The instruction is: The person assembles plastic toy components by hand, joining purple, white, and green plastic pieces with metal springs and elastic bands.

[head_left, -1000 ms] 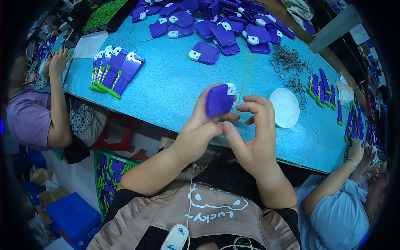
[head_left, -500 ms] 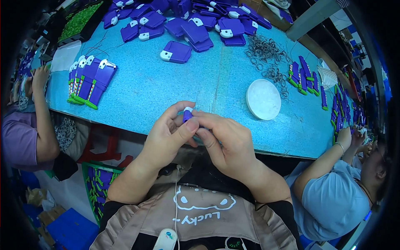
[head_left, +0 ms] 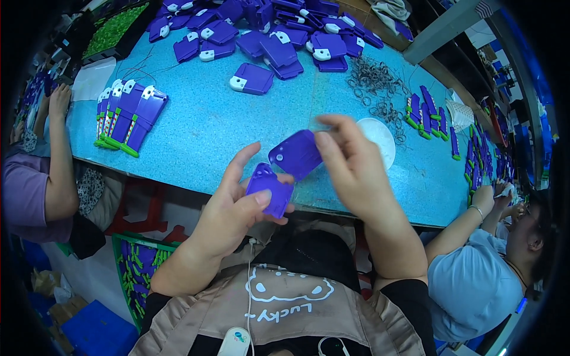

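My left hand [head_left: 234, 204] grips a purple plastic shell half [head_left: 274, 191], its thumb pressed on the inner face. Just above and to the right, my right hand [head_left: 350, 163] holds a second purple shell half [head_left: 298, 155] by its right end between thumb and fingers. This piece has a round hole near its left end. The two halves are apart, though their edges come close or overlap in view. Both hands are over the near edge of the blue table [head_left: 202, 130].
Purple cases with white corners [head_left: 252, 79] are heaped at the far side. A fan of assembled pieces [head_left: 133, 115] lies left. Dark rings [head_left: 380, 86] are scattered beside a white round dish [head_left: 380, 139]. Co-workers sit at both sides; a green-rimmed crate [head_left: 136, 267] stands low left.
The purple casing held between both hands is now two separate halves, one in each hand. My right hand has moved up and right, away from my left.
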A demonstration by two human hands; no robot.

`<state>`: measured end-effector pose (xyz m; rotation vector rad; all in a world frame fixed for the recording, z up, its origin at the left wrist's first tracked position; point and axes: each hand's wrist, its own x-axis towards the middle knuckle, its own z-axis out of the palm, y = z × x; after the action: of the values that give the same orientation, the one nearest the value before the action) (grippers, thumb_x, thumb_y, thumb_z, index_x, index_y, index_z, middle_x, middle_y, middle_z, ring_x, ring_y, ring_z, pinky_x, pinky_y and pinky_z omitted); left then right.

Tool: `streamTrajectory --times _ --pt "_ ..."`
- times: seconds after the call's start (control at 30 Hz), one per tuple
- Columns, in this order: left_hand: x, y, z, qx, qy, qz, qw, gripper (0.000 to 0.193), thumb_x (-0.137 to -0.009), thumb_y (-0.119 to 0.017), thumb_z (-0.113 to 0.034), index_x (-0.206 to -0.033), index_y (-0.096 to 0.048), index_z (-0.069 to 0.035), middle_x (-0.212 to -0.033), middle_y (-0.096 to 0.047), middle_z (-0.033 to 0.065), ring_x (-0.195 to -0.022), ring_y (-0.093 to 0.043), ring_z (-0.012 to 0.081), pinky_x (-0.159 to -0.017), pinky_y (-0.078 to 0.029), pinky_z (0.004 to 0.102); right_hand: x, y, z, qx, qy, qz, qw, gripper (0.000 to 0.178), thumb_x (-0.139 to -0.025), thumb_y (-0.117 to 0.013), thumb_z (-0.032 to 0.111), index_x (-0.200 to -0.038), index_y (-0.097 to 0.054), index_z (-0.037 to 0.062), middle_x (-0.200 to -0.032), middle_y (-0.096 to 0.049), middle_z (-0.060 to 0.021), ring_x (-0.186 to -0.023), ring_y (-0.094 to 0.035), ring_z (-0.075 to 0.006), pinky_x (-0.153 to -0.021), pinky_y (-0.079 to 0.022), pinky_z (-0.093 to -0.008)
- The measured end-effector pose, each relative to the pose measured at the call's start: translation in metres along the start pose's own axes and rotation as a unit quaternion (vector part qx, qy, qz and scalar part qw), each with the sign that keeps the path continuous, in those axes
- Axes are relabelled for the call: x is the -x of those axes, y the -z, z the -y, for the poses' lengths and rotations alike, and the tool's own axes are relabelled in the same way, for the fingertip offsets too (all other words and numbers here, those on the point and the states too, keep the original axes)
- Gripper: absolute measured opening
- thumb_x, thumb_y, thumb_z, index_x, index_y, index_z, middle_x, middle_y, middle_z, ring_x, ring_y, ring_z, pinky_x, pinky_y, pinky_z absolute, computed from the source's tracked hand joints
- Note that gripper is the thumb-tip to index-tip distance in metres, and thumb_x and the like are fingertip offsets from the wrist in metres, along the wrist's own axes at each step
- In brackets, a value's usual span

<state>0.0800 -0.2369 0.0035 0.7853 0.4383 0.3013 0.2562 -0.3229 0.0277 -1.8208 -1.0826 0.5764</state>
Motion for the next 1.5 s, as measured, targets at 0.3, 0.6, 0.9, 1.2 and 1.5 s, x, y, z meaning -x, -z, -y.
streamTrajectory --times 0.3,0.6,0.9,1.2,1.5 --pt "0.0 0.006 -0.002 0.124 0.094 0.072 0.985 0.034 -0.094 -0.041 -0.023 -0.115 -0.044 0.003 -0.102 -0.059 0.0222 -0.079 -0.065 0.0258 -0.053 -0.055 0.0274 -0.018 0.159 -0.139 0.531 0.043 -0.185 0.826 0.032 -0.078 -0.062 0.019 -0.107 -0.058 0.0064 -0.112 -0.054 -0.015 -0.103 -0.051 -0.0339 -0.09 -0.038 -0.0398" --pt "-0.017 -0.012 0.004 0.067 0.085 0.1 0.989 0.036 -0.094 -0.044 -0.029 -0.117 -0.044 -0.001 -0.096 -0.062 0.0149 -0.075 -0.063 0.0166 -0.059 -0.05 0.0243 0.02 0.088 -0.026 0.324 0.262 -0.282 0.864 0.022 -0.073 -0.066 0.015 -0.093 -0.062 0.0045 -0.112 -0.051 -0.0135 -0.109 -0.047 -0.0326 -0.092 -0.035 -0.0425" --pt "-0.011 -0.027 -0.004 0.043 0.061 0.023 0.997 0.039 -0.088 -0.056 -0.025 -0.115 -0.044 0.001 -0.094 -0.063 0.0154 -0.078 -0.064 0.0189 -0.067 -0.052 0.0266 0.057 0.005 -0.004 -0.044 0.2 -0.08 0.976 0.024 -0.072 -0.066 0.012 -0.096 -0.062 0.0082 -0.106 -0.056 -0.0075 -0.1 -0.052 -0.0267 -0.082 -0.041 -0.0365" --pt "0.011 -0.022 -0.014 0.125 0.292 0.412 0.854 0.044 -0.092 -0.048 -0.03 -0.123 -0.035 -0.001 -0.086 -0.063 0.0136 -0.056 -0.06 0.0121 -0.048 -0.048 0.0208 0.043 -0.002 0.009 -0.034 0.251 0.156 0.955 0.026 -0.065 -0.065 0.01 -0.091 -0.064 0.0058 -0.085 -0.058 -0.0092 -0.075 -0.057 -0.024 -0.063 -0.044 -0.0323" --pt "0.016 -0.023 -0.013 -0.203 0.034 0.306 0.929 0.033 -0.088 -0.055 -0.016 -0.113 -0.045 0.001 -0.093 -0.061 0.008 -0.078 -0.059 0.0122 -0.067 -0.045 0.0241 0.01 0.018 -0.013 0.054 0.082 -0.142 0.985 0.008 -0.082 -0.055 0.001 -0.09 -0.058 0.0004 -0.089 -0.059 -0.0159 -0.088 -0.056 -0.027 -0.077 -0.043 -0.0358"
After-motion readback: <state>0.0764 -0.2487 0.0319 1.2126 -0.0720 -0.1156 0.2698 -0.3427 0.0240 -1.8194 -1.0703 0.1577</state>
